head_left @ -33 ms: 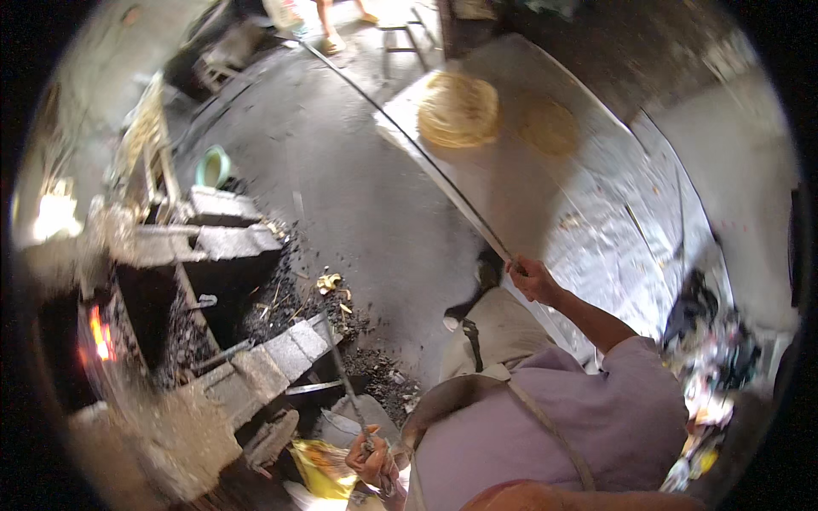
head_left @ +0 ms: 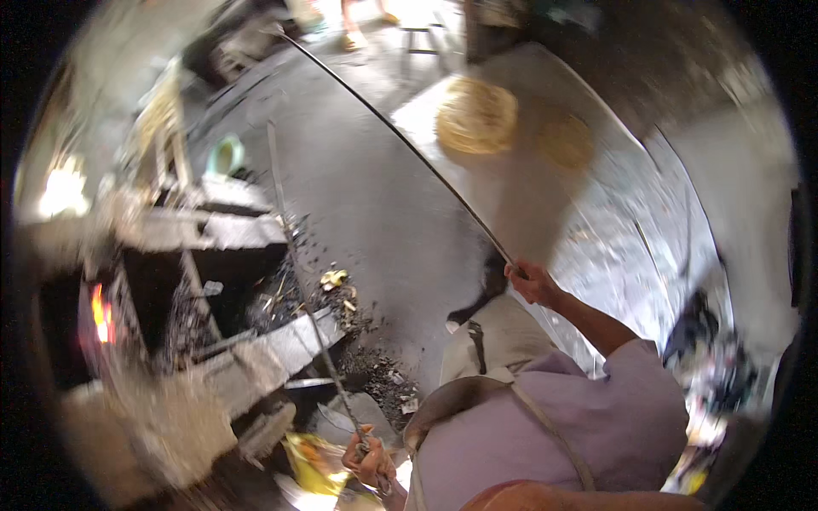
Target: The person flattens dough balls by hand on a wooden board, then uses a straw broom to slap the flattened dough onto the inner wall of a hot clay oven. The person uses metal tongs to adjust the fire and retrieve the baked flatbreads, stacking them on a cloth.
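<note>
My right hand (head_left: 530, 283) is closed round the near end of a long, thin pole (head_left: 383, 122). The pole slants away to the far left, and its far tip is over the floor near the back. Low in the view, my left hand (head_left: 370, 460) grips a thinner metal rod (head_left: 322, 345). That rod passes above the edge of a block-built hearth (head_left: 281, 353) and points up toward the far left. Flames (head_left: 101, 313) burn in the hearth's left opening. To the right, a tall round stack of flat yellowish rounds (head_left: 475, 117) lies on a pale sheet-covered table (head_left: 609, 230).
A smaller yellowish pile (head_left: 565, 141) lies beside the stack. A pale green bucket (head_left: 225, 157) stands behind the hearth. Charcoal bits (head_left: 375, 358) litter the floor. At the back are a stool (head_left: 419, 38) and another person's legs (head_left: 351, 25). A yellow bag (head_left: 311, 464) lies near my left hand.
The rod in my left hand now reaches farther up and away across the hearth edge. The pole in my right hand has shifted slightly against the floor. The whole view has turned a little.
</note>
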{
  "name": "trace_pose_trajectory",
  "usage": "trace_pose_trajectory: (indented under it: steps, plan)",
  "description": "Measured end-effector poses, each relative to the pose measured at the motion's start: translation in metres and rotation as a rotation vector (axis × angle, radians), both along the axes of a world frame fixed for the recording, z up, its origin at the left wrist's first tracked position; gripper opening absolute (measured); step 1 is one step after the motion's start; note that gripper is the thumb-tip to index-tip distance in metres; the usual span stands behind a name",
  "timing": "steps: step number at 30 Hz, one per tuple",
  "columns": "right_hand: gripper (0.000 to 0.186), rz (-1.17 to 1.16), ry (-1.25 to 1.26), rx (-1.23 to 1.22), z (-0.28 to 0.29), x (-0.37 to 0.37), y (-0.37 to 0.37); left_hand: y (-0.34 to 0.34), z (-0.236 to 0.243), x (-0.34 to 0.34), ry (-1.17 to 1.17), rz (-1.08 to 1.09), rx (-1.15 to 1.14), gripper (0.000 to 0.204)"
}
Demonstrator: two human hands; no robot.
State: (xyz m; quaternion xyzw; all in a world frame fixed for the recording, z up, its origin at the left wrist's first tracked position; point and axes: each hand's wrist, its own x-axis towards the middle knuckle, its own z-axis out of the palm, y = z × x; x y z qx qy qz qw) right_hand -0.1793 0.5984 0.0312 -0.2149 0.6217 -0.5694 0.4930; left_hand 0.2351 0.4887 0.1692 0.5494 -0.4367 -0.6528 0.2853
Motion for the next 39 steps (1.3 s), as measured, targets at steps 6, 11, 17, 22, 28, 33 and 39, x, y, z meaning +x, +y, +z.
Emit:
trace_pose_trajectory:
  steps: [6, 11, 17, 22, 28, 33, 39]
  plan:
    - [0.017, 0.529, -0.192, -0.141, 0.023, -0.010, -0.154, 0.015, 0.059, -0.050, -0.193, 0.572, -0.315, 0.043]
    - [0.012, 0.862, -0.069, -0.117, 0.057, 0.044, -0.269, -0.018, 0.057, -0.018, -0.413, 0.804, -0.550, 0.038]
    - [0.029, 1.119, -0.323, -0.282, 0.131, 0.159, -0.410, -0.128, 0.058, 0.046, 0.181, 0.748, -0.814, 0.040]
    - [0.034, 1.330, -0.070, -0.687, 0.244, 0.295, -0.534, -0.261, 0.100, 0.091, 0.341, 0.661, -1.042, 0.036]
    - [0.026, 1.120, 0.059, -1.145, 0.207, 0.337, -0.586, -0.340, 0.099, 0.124, 1.267, 0.406, -0.635, 0.064]
    - [0.046, 0.912, 0.157, -0.268, 0.061, 0.140, -0.535, -0.331, -0.083, 0.051, 0.840, 0.548, -0.116, 0.051]
    - [0.025, -0.465, 0.059, 0.185, -0.050, -0.174, -0.351, -0.337, -0.277, -0.042, 0.048, 0.091, 0.511, 0.024]
